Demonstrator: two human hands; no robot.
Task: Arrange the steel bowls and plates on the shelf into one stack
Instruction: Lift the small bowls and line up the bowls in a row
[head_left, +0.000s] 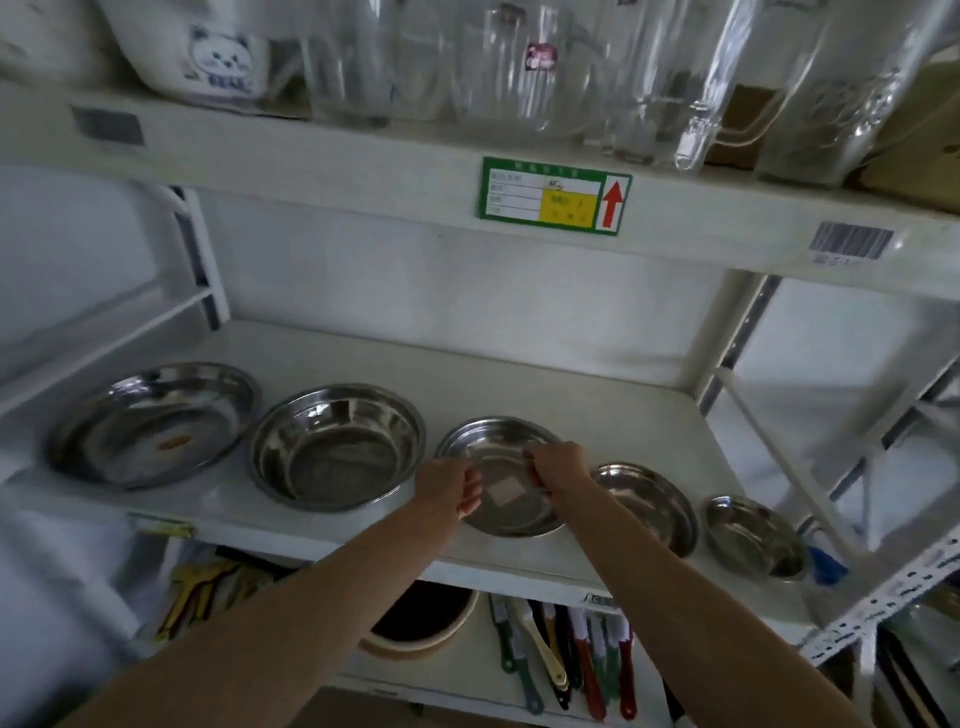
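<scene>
Both hands, left and right, grip the round steel plate; it could clip (if swung toward nine o'clock) the deep steel bowl.

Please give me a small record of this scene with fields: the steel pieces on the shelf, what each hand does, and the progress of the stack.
steel pieces: five in a row, none stacked
far left: wide plate
second: deep bowl
middle: held plate, tilted
fourth: shallow plate
far right: small bowl
left hand: grips the held plate's left rim
right hand: grips its right rim
surface: white shelf
stack progress: not started
</scene>
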